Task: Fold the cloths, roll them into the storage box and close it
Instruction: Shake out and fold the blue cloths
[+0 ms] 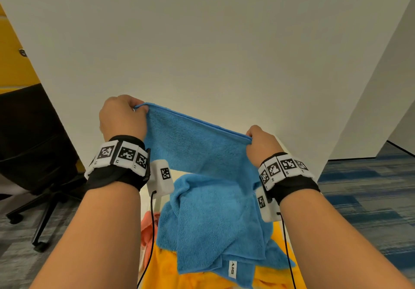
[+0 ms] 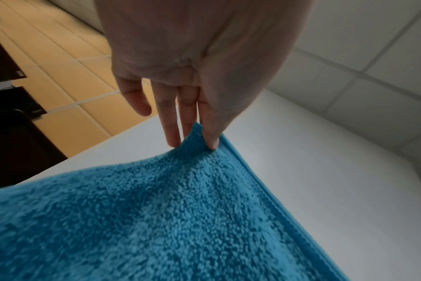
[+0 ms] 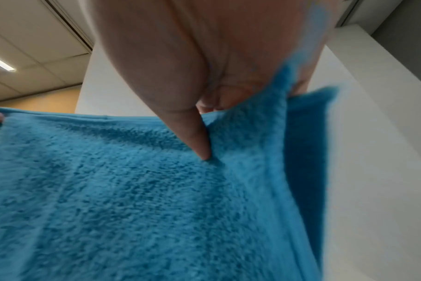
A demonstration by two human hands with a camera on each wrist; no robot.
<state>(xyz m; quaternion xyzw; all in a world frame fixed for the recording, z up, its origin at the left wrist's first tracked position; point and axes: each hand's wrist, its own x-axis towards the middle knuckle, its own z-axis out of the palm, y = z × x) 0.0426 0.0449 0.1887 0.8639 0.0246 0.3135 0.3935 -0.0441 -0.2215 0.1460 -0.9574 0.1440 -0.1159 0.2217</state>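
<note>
A blue cloth [image 1: 197, 145] was held up in the air before a white wall [image 1: 213, 41], its top edge stretched between both hands and its lower part draped over an orange cloth [image 1: 161, 273]. A pink cloth [image 1: 148, 226] lay beside these. One corner was pinched by the left hand [image 1: 122, 116], the other by the right hand [image 1: 261, 145], thumbs pressed against the fabric.
</note>
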